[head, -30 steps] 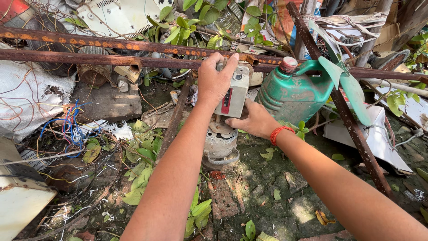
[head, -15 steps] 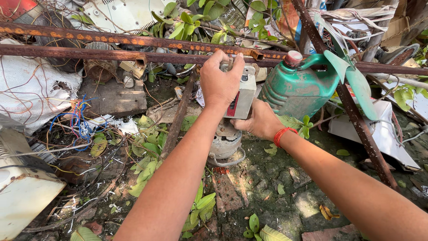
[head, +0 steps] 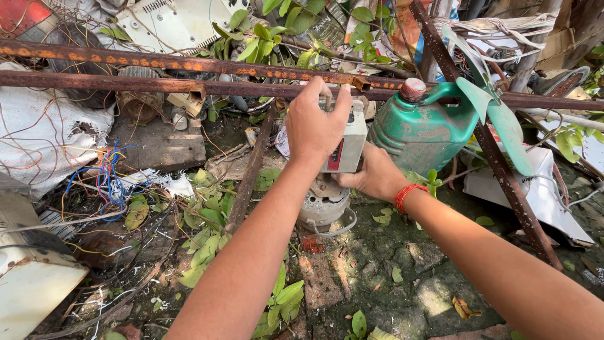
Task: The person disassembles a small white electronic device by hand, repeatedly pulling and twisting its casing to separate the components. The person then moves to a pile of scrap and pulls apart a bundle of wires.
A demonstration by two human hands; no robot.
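My left hand point(head: 313, 126) grips the top of a pale grey boxy device point(head: 348, 146) with a red mark on its side. My right hand point(head: 371, 177), with a red band on the wrist, holds the same device from below and behind. Beneath the box a round grey metal motor part point(head: 322, 206) stands on the mossy ground. Both hands are close to a rusty bar point(head: 157, 85) that crosses just behind them.
A green plastic jug point(head: 425, 132) with a red cap stands right of the hands. Rusty bars cross the top, and another rusty bar point(head: 503, 170) slants down the right. Tangled wires point(head: 104, 179), white scrap panels point(head: 28, 277), leafy plants point(head: 211, 220) and debris lie at left.
Both hands stay on the device in nearly the same place. The view has shifted slightly, and the left hand's fingers have closed further over the box's top.
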